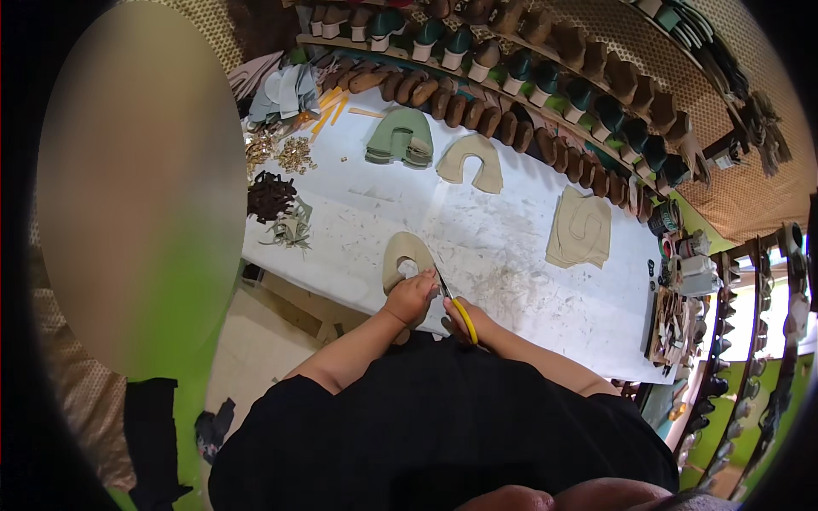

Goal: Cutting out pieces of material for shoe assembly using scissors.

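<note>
My left hand [411,295] is closed on a beige U-shaped shoe-upper piece [397,255] near the table's front edge. The rounded end of the piece points away from me. In my right hand [482,324] is a pair of scissors [463,318] with yellow handles. Its blades lie close along the right side of the piece, beside my left fingers; whether they are parted is too small to make out. Farther back lie a stack of green U-shaped pieces [395,140] and a beige U-shaped stack [477,160]. Beige sheets with a curved outline [579,228] rest to the right.
Wooden shoe lasts [456,109] line the back of the white table [358,221], below shelves of heeled shoes [456,44]. At the left are gold-coloured bits [296,155], dark scraps [269,195] and greenish offcuts [291,223]. Cans [663,217] stand at the right edge. A blurred oval hides the far left.
</note>
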`<move>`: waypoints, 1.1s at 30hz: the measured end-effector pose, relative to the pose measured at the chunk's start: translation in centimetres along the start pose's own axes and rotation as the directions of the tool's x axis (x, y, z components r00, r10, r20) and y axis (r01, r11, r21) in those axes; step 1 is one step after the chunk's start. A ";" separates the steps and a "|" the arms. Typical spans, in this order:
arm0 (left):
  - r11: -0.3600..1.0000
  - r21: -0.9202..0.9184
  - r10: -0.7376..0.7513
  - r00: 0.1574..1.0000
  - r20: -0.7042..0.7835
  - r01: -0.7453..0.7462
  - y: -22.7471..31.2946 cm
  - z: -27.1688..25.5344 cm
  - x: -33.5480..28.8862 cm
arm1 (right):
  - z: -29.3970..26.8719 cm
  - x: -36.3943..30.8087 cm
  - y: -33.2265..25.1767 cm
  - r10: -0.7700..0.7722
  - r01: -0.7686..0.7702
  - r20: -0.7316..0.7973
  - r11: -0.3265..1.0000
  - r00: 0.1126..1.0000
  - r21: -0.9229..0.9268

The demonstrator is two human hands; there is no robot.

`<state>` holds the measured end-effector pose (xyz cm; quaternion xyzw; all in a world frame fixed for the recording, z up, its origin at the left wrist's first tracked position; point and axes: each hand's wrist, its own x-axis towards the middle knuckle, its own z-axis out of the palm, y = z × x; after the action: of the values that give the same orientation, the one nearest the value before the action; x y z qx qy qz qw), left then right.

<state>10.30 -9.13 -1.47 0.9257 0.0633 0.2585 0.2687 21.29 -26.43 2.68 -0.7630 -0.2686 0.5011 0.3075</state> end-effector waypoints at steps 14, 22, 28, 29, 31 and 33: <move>0.999 -0.042 0.018 1.000 -0.019 -0.019 -0.2 0.8 -0.2 | 0.6 -1.0 -2.2 -0.003 -0.009 -0.100 0.993 0.995 -0.116; 0.999 -0.018 0.033 0.999 -0.025 -0.034 0.2 0.5 -0.2 | -0.3 -1.7 -3.4 0.083 -0.096 -0.103 0.987 0.991 -0.131; 0.998 0.025 0.060 0.997 -0.043 -0.059 0.4 0.4 -0.1 | 0.2 -1.6 -2.3 -0.010 -0.031 -0.164 0.970 0.986 -0.241; 0.998 0.031 0.057 0.998 -0.037 -0.056 0.4 0.4 -0.1 | 0.2 -1.6 -2.4 0.001 -0.040 -0.161 0.970 0.987 -0.238; 0.998 0.023 0.063 0.997 -0.036 -0.062 0.4 0.5 -0.3 | 0.4 -1.5 -2.6 0.023 -0.063 -0.179 0.973 0.984 -0.222; 0.998 0.016 0.066 0.997 -0.038 -0.066 0.4 0.5 -0.5 | 0.4 -1.5 -3.0 0.045 -0.085 -0.194 0.975 0.980 -0.208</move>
<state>10.14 -9.78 -1.82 0.9241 0.0398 0.2845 0.2521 20.06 -25.38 5.67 -0.8441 -0.2658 0.4047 0.2306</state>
